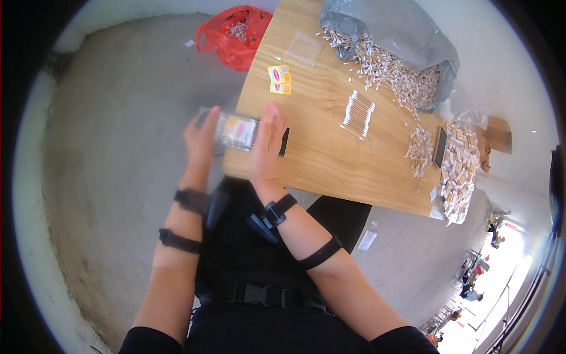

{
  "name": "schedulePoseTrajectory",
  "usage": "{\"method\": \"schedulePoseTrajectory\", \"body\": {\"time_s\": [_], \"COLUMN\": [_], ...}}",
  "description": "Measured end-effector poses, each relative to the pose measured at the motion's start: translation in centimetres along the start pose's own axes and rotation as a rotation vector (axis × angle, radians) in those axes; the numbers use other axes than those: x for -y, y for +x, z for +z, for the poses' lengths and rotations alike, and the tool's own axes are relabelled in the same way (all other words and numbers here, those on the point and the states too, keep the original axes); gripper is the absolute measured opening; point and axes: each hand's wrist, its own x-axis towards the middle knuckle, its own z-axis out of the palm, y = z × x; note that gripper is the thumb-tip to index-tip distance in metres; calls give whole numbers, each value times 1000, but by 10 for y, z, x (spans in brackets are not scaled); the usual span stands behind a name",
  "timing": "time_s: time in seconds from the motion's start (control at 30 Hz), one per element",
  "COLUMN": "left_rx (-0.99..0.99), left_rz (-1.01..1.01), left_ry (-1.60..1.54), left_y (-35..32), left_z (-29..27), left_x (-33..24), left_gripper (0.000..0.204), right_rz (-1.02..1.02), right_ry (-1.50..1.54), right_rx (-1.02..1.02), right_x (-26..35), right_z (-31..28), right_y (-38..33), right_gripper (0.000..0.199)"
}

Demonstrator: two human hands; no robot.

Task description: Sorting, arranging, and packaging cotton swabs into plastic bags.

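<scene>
A clear flat pack of cotton swabs (237, 131) with a yellow-and-white card inside is held between my hands, just off the table's left edge. My left hand (201, 140) grips its left end, slightly blurred by motion. Against the right end presses my right hand (267, 141), its fingers close together. Beside the right hand a dark flat object (284, 143) shows in part on the table. Two yellow cards (279, 79) lie overlapping farther back. A row of loose cotton swabs (357, 115) is laid side by side to the right.
A grey bag (401, 32) spills many swabs over the wooden table (318, 147). Near the right edge are a swab pile (420, 147), a dark block (440, 146) and a heap of filled packs (460, 171). A clear empty sleeve (304, 48) lies at the back; a red bag (233, 38) stands left of the table.
</scene>
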Motion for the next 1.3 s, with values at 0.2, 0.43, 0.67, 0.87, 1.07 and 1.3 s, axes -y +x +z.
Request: {"method": "schedulePoseTrajectory", "body": {"time_s": [0.2, 0.43, 0.67, 0.87, 1.07, 1.3], "left_rx": [-16, -60, -102, 584, 682, 699], "left_rz": [64, 66, 709, 927, 1144, 1123], "left_ry": [71, 408, 1192, 1176, 1267, 1397], "left_y": [1, 3, -33, -120, -105, -105], "left_z": [1, -2, 5, 152, 230, 235], "left_x": [3, -7, -26, -14, 26, 46], "left_gripper": [35, 44, 67, 91, 87, 84], "right_rz": [-26, -69, 460, 422, 290, 331], "right_ry": [76, 186, 660, 813, 934, 911], "right_rx": [116, 174, -149, -472, -351, -281], "right_x": [-2, -16, -23, -51, -54, -52], "right_z": [14, -23, -169, -241, -245, -253], "right_y": [5, 29, 38, 30, 15, 17], "right_gripper": [49, 46, 29, 27, 26, 27]}}
